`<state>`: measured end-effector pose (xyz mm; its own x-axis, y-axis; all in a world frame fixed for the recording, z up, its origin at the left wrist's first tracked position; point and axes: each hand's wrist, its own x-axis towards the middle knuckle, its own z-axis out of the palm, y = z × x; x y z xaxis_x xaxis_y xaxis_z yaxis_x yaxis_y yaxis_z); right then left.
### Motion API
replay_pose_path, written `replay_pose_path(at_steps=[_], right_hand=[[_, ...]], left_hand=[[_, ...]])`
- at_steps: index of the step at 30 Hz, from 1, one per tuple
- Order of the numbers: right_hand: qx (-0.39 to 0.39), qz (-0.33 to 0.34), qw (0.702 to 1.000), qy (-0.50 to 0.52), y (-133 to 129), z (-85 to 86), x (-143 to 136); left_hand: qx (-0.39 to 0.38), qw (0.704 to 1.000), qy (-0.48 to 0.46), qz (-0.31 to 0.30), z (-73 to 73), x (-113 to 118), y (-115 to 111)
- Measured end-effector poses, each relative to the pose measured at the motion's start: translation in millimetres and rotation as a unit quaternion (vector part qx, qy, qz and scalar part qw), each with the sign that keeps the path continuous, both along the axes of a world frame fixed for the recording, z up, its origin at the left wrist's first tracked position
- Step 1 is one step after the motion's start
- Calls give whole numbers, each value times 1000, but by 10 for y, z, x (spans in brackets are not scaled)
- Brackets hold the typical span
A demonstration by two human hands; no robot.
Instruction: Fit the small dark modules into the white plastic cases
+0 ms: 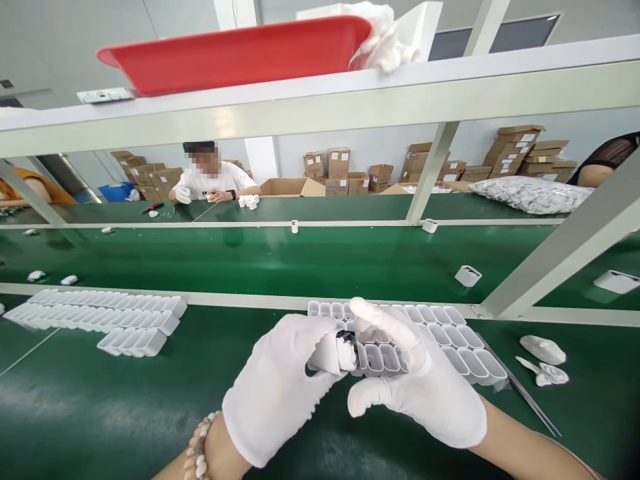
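Observation:
Both my hands wear white gloves and meet over the front of the green bench. In my left hand (pixel 285 383) I grip a small white plastic housing (pixel 327 353), with a white and black insert (pixel 347 350) showing at its right end. My right hand (pixel 420 373) is just to the right, thumb and fingers spread apart around the air beside that end. Behind my hands stand rows of open white plastic cups (pixel 457 337), partly hidden by the gloves.
More white cups (pixel 100 313) stand in rows at left. Tweezers (pixel 530 400) and crumpled white pieces (pixel 544 350) lie at right. Past a rail runs a green belt (pixel 250 260) carrying white housings (pixel 469 275). A slanted post (pixel 560 240) and a shelf with a red tray (pixel 240 57) stand ahead. A co-worker (pixel 215 177) sits opposite.

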<state>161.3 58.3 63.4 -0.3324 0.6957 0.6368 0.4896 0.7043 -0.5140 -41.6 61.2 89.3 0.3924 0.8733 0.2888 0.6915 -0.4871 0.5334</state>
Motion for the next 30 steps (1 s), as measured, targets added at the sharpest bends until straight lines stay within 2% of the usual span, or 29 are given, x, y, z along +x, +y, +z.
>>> replay_pose_path(at_steps=[4,7,10,14,17,20,22,24,25,27,29,30], right_hand=[[68,-33,996,-47,-52,-23,-15],[58,-58,994,-77,-113,-64,-86],[51,-58,995,-60,-138,-97,-160],[109,-66,990,-59,-111,-160,-207],[144,-100,983,-57,-91,-251,-237],[142,-137,980,-38,-80,-304,-263],[76,-127,989,-14,-53,-272,-246],[-63,-84,993,45,21,-198,-179],[-146,-57,983,92,81,-160,-126],[-308,-11,925,223,252,-114,1],[-413,12,846,339,465,-131,129],[-440,17,821,365,573,-160,184]], left_hand=[[55,998,-37,1,-37,-14,8],[103,992,-66,-6,-69,8,3],[118,989,-89,-7,-126,46,-22],[142,985,-97,-8,-238,94,-43],[168,980,-105,-18,-317,118,-29],[170,980,-102,-2,-394,149,3],[158,983,-97,9,-449,184,26],[147,985,-89,16,-496,232,38],[148,985,-82,20,-514,260,35],[164,984,-65,31,-549,322,4],[161,987,-21,7,-620,401,-57],[142,989,14,-27,-686,452,-92]])
